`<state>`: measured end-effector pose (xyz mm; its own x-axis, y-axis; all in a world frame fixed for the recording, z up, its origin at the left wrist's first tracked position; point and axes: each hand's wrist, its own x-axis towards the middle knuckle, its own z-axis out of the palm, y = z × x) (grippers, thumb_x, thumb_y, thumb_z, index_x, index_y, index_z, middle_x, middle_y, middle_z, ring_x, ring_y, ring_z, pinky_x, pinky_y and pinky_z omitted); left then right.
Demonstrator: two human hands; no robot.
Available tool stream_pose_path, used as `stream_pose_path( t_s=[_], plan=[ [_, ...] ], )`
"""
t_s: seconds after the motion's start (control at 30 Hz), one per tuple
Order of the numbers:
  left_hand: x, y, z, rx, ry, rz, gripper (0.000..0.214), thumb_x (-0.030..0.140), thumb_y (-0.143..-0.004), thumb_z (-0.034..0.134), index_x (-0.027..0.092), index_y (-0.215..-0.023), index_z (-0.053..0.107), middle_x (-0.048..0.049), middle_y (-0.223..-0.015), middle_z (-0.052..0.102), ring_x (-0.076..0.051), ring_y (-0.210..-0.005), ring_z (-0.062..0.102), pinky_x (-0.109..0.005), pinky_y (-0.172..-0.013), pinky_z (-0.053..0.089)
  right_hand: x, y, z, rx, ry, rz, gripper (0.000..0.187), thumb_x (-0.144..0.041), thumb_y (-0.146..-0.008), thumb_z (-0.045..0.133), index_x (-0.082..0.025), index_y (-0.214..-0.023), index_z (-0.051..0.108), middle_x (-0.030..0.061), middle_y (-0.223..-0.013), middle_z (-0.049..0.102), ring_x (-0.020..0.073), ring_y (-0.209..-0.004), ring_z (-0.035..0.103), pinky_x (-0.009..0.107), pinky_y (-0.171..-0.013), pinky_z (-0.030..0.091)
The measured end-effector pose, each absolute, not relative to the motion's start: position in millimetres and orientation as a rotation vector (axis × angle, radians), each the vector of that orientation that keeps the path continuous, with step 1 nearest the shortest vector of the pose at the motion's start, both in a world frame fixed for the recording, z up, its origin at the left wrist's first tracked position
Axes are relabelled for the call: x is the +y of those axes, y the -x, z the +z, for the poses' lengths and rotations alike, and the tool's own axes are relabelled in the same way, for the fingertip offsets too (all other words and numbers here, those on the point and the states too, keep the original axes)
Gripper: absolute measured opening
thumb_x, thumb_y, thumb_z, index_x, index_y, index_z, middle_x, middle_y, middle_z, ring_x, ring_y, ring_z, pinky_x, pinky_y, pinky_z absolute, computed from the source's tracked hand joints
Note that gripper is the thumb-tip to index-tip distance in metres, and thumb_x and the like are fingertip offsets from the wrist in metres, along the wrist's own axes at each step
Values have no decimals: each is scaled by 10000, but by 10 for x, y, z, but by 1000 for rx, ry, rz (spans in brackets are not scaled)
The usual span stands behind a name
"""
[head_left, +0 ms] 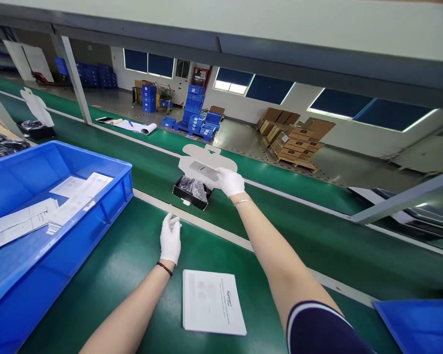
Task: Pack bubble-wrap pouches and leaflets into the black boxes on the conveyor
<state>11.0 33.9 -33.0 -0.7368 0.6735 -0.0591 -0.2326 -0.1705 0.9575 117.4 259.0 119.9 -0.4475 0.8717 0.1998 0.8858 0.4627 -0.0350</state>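
Note:
My right hand (230, 182), in a white glove, reaches over an open box (193, 198). Its fingers are closed on the right end of a flat grey rectangular piece (204, 170) with small dark marks, in front of the raised white lid (221, 158). Inside the dark lower part of the box lie items in clear plastic wrapping (192, 186). My left hand (170, 239), also white-gloved, hovers near the pale rail, its fingers loosely bent and apart with nothing in them. Below it on the green surface is a stack of printed sheets (213, 302).
At the left stands a large blue bin (107, 209) with printed papers inside. Another open box (37, 129) sits farther up the green belt (280, 211). A blue container (421, 324) occupies the lower right corner. A clipboard-like pad (136, 127) lies beyond the belt; a slanted post (406, 196) crosses the right.

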Motion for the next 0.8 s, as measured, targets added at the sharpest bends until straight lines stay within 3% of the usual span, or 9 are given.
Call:
stream_pose_path(
  t_s=[0.2, 0.37, 0.43, 0.5, 0.57, 0.6, 0.73, 0.8],
  plan=[
    [356, -94, -370, 1476, -547, 1957, 444, 331, -866, 663, 189, -1275, 563, -95, -1059, 714, -187, -856, 679, -361, -864, 518, 2817, -935, 952, -2542, 1632, -30, 309, -256, -948, 510, -151, -1148, 721, 159, -1111, 713, 294, -1050, 647, 362, -904, 486],
    [343, -76, -349, 1469, -577, 1934, 419, 336, -859, 659, 177, -1235, 568, -95, -1021, 712, -185, -823, 676, -347, -812, 529, 2405, -1310, 895, -2419, 1559, -41, 448, -310, -987, 464, -98, -1365, 574, 207, -1343, 595, 339, -1218, 544, 435, -1022, 418],
    [336, -71, -329, 1485, -607, 1918, 389, 319, -869, 634, 164, -1220, 569, -97, -1003, 711, -184, -810, 674, -350, -812, 536, 2024, -1627, 813, -2581, 1402, 252, 408, -364, -986, 466, -134, -1269, 648, 155, -1277, 640, 305, -1165, 573, 401, -1006, 434],
    [341, -72, -322, 1489, -656, 1897, 369, 313, -880, 614, 160, -1214, 577, -102, -1012, 713, -188, -822, 677, -356, -823, 541, 1577, -1974, 692, -2861, 1151, 813, 413, -436, -902, 596, -183, -1217, 683, 89, -1179, 680, 260, -1050, 621, 347, -935, 480],
    [343, -85, -321, 1465, -706, 1844, 357, 331, -875, 623, 157, -1187, 604, -109, -1019, 715, -201, -842, 684, -369, -833, 547, 1154, -2288, 553, -2968, 966, 1211, 607, -437, -727, 764, -200, -1274, 653, 71, -1165, 675, 251, -997, 631, 333, -879, 505],
    [337, -95, -318, 1433, -742, 1803, 352, 342, -868, 635, 155, -1166, 622, -113, -1019, 718, -208, -850, 687, -376, -836, 550, 980, -2419, 483, -2933, 995, 1260, 650, -408, -682, 789, -193, -1278, 646, 75, -1156, 672, 252, -986, 629, 336, -865, 507],
    [275, -132, -278, 1224, -926, 1594, 349, 369, -836, 662, 148, -1106, 682, -128, -1030, 742, -230, -863, 705, -401, -832, 568, 660, -2714, 266, -2499, 1361, 1121, 239, -367, -800, 636, -183, -944, 686, 62, -1007, 693, 227, -897, 624, 346, -823, 500],
    [247, -131, -244, 1147, -1023, 1510, 349, 368, -826, 658, 150, -1095, 700, -136, -1055, 749, -245, -886, 714, -423, -851, 576, 671, -2742, 232, -2354, 1351, 1049, 193, -368, -843, 585, -192, -829, 664, 66, -1030, 697, 228, -936, 620, 354, -870, 486]
  ],
)
